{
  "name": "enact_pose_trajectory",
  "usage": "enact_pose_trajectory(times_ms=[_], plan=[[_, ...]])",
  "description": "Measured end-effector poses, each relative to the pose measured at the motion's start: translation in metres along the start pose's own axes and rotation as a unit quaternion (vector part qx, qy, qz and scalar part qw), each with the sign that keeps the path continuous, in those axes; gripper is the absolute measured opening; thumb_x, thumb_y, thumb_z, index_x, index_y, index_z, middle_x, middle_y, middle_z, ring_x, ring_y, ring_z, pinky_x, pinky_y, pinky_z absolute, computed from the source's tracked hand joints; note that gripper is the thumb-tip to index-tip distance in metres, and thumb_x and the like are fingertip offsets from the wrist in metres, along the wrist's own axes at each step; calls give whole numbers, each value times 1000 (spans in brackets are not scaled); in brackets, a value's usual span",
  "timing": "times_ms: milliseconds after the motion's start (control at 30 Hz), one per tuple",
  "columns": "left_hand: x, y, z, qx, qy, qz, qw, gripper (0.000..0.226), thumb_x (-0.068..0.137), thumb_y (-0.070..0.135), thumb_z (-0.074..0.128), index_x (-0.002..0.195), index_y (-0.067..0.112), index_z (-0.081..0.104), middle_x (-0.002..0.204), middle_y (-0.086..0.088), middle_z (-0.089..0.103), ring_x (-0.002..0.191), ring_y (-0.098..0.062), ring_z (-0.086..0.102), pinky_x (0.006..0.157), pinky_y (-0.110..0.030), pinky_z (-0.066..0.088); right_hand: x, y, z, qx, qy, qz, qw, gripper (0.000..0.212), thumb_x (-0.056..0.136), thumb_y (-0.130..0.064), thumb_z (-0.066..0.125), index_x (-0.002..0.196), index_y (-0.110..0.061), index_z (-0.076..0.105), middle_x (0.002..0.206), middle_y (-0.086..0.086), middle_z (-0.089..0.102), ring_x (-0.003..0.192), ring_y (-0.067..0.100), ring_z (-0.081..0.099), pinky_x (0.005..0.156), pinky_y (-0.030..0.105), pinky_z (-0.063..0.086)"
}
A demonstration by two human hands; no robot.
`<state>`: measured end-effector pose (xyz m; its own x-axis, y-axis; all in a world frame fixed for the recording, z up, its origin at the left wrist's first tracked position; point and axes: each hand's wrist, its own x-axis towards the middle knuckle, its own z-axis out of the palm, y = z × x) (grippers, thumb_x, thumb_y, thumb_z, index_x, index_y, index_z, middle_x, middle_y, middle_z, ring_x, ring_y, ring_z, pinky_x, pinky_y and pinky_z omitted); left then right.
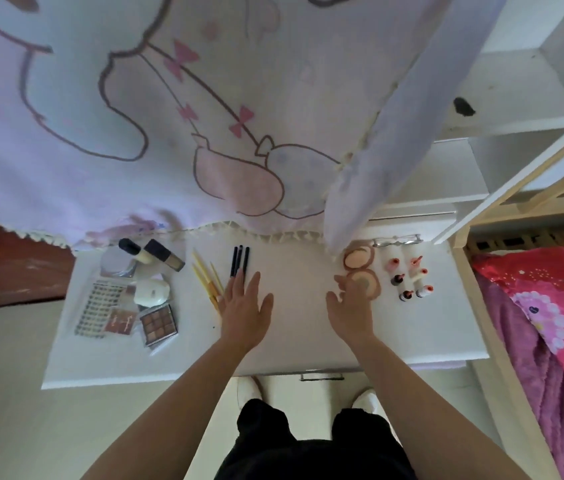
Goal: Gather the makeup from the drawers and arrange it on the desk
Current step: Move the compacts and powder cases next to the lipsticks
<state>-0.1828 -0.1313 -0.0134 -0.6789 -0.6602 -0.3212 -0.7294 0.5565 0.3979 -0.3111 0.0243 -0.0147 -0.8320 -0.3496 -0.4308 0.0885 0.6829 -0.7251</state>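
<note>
Makeup lies in groups on the white desk (pixel 294 344). At the left are foundation bottles (pixel 164 255), a clear jar (pixel 117 262), a white compact (pixel 152 292), an eyeshadow palette (pixel 158 324) and a lash sheet (pixel 98 308). Yellow brushes (pixel 206 275) and three black pencils (pixel 240 260) lie in the middle. An open powder compact (pixel 360 270) and several small orange-capped bottles (pixel 410 278) sit at the right. My left hand (pixel 244 308) hovers flat and empty beside the pencils. My right hand (pixel 351 306) is spread over the compact's lower half, holding nothing.
A pale cartoon-print curtain (pixel 169 133) hangs over the desk's far edge. A drawer handle (pixel 322 376) shows under the front edge. A wooden bed frame (pixel 481 306) with red and purple bedding (pixel 550 323) stands at the right. Glasses (pixel 396 241) lie at the back right.
</note>
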Motion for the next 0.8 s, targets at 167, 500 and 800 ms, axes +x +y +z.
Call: enact_pose_trajectory(times_ms=[167,500,800], plan=[[-12,-89,-42,-22,31,-69,997,59,99,40,48,152,21,31,163,-13,15,149,-34,13,118,-52,16,-6,-56,65,-66,-85,-70,992,41,94,-19,55,135,-24,54,133,6,52,115,21,59,99,29,43],[-1,-242,-82,-49,29,-141,988,57,91,14,56,145,11,41,159,-14,25,145,-37,22,110,-56,33,-28,-132,206,-203,-233,-176,935,47,96,-24,52,142,-26,45,145,-1,42,124,19,53,100,34,46],[11,-292,-69,-30,59,-47,997,40,75,0,57,110,18,62,136,-11,52,127,-35,46,95,-51,45,-31,-152,261,-270,-243,-176,915,32,89,-43,65,109,-24,47,114,-3,51,98,17,57,79,32,47]])
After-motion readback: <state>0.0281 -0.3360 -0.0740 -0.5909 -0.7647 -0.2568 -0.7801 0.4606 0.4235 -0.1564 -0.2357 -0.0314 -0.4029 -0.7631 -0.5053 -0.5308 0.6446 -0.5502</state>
